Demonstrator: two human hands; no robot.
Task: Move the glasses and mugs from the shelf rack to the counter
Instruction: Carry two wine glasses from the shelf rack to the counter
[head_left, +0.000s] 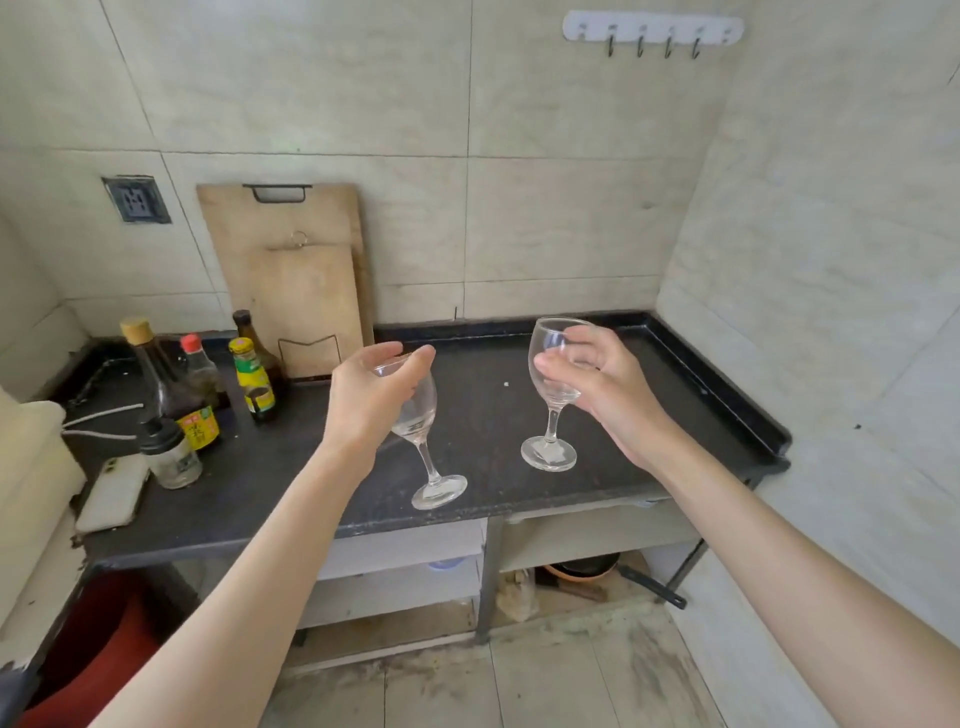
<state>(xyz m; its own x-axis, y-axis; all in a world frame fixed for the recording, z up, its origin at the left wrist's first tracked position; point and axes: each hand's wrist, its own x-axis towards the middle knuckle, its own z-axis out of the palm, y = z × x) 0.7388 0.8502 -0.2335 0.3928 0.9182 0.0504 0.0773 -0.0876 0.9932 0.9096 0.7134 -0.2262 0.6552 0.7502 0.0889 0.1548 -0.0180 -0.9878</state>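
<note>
Two clear stemmed wine glasses are over the black counter (519, 405). My left hand (369, 400) grips the bowl of the left wine glass (431, 467) from above; that glass tilts, its foot near the counter's front edge. My right hand (608, 389) holds the bowl of the right wine glass (550, 410), which is upright with its foot on or just above the counter. The shelf rack and the mugs are out of view.
Several sauce bottles (254, 384) and a small jar (174, 457) stand on the counter's left. A phone (114, 493) lies near the left front edge. Cutting boards (296, 275) lean on the back wall. Shelves with a pan (587, 569) sit under the counter.
</note>
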